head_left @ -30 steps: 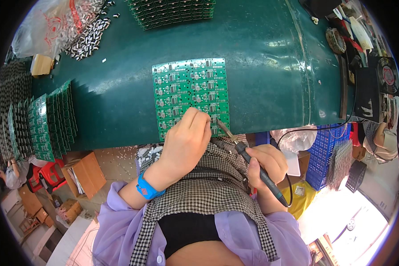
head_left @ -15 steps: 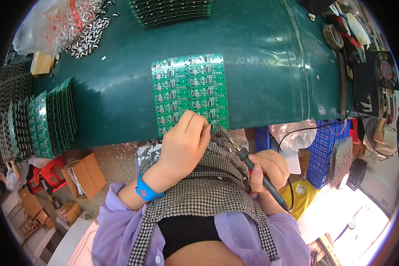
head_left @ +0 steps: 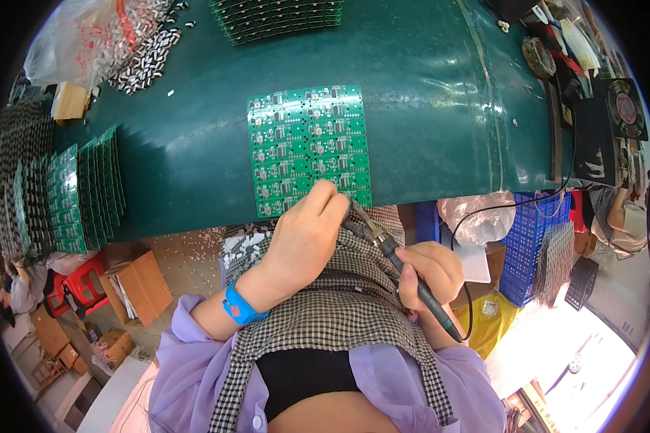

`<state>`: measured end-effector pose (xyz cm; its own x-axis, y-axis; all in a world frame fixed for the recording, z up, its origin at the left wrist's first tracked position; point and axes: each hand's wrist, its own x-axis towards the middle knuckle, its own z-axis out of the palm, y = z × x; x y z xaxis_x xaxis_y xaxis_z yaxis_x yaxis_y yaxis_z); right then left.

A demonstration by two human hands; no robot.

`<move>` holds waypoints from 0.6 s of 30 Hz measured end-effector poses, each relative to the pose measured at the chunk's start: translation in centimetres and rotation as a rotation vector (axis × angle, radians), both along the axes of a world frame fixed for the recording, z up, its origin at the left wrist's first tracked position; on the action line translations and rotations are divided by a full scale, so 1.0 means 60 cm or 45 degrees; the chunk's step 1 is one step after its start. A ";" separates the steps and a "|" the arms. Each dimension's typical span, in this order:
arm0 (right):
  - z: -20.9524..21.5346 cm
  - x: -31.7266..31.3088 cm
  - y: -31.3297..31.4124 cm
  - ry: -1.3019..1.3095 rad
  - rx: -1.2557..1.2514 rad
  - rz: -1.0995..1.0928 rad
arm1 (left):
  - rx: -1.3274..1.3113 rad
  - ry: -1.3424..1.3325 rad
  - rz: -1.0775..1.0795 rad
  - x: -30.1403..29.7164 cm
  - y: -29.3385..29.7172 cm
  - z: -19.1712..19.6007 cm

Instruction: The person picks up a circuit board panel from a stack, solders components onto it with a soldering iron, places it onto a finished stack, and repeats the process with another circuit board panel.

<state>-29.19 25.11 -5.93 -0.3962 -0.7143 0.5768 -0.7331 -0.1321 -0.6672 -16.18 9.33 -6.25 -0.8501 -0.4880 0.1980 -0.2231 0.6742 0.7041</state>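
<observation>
A green panel of joined circuit boards (head_left: 307,137), dotted with small parts, lies flat at the table's front edge. My left hand (head_left: 303,238), with a blue band at its wrist, is over the panel's near edge. Its thumb and fingers are pinched together, and whatever they hold is too small to make out. In my right hand (head_left: 435,273) is a soldering iron (head_left: 432,302), gripped like a pen by its dark handle. The iron's metal tip slants up to the panel's near right corner, close to my left fingertips; whether it touches is unclear.
Racked green boards stand at the left (head_left: 66,195) and more boards (head_left: 274,18) at the back. Small loose parts (head_left: 148,65) lie beside a clear plastic bag (head_left: 72,47). The iron's black cable (head_left: 509,209) runs right, past a blue crate (head_left: 523,252). A cardboard box (head_left: 146,285) stands lower left.
My left hand has shifted slightly right along the panel's near edge. The soldering iron and my right hand have moved a little left, bringing the tip closer to my left fingertips.
</observation>
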 end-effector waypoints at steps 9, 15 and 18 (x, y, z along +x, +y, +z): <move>0.011 0.001 0.016 0.018 -0.043 -0.057 | 0.006 0.100 0.201 0.032 -0.013 0.015; 0.013 0.006 0.003 -0.185 0.045 -0.341 | 0.518 0.055 0.616 0.099 -0.083 0.005; 0.020 -0.009 -0.043 -0.319 0.065 -0.177 | 0.485 0.017 0.510 0.081 -0.062 0.002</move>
<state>-29.76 22.54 -4.71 -0.6183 -0.6686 0.4131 -0.5531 -0.0032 -0.8331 -11.35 5.58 -6.11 -0.5818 -0.8120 -0.0467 -0.3995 0.2353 0.8860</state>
